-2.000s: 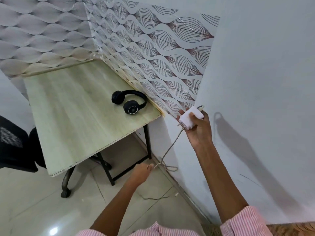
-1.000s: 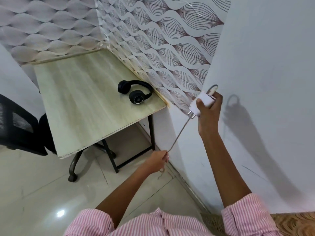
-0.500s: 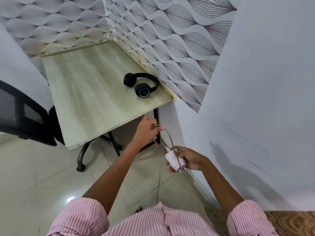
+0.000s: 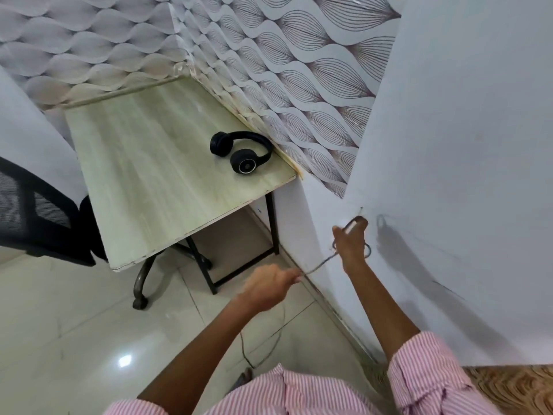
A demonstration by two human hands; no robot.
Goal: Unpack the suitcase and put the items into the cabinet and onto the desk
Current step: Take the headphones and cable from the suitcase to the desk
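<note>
Now the right hand is raised by the white wall, its fingers curled around looped cable and a charger that is mostly hidden. Below and left of them, the left hand pinches the cable's taut run. Beyond both hands, headphones lie on the desk.

No readable text, labels, brands, numbers or signs anywhere in view. Headphones on desk show only plain ring on earcup, no legible marking. Wallpaper carries pattern only.
</note>
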